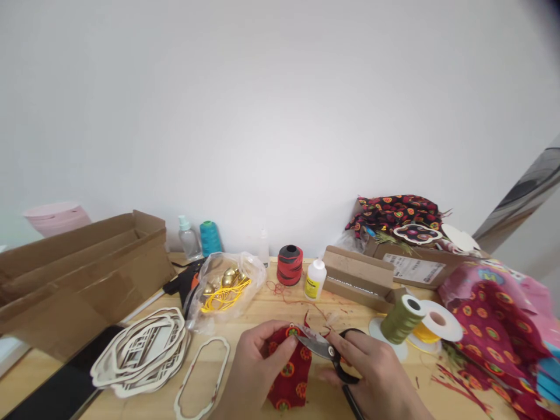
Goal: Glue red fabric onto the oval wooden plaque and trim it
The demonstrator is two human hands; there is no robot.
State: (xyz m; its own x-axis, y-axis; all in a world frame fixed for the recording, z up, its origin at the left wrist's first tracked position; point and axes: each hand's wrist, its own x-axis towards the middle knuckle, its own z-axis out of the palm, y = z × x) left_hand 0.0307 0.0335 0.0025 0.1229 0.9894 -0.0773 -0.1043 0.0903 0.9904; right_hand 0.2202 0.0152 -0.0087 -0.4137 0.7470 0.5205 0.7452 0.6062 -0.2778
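Observation:
Pinched in my left hand [265,364] is a piece of dark red fabric [289,382] with round orange and green motifs, hanging down toward the table. My right hand [371,361] grips black-handled scissors [321,348]. Their blades are spread at the fabric's upper edge, near my left fingertips. A thin strip of red scraps sticks up beside the blades. Left of my left hand lies a pale oval frame [202,376]. Beyond my hands stand a white glue bottle [315,280] with a yellow label and a spool of red and black thread [289,265].
At left are a stack of pale cut-out frames [142,353], a long cardboard box [87,280] and a plastic bag [258,268] with gold bells and yellow cord. To the right sit a green thread spool [402,319], a small open box [356,277] and heaped red fabric [490,321].

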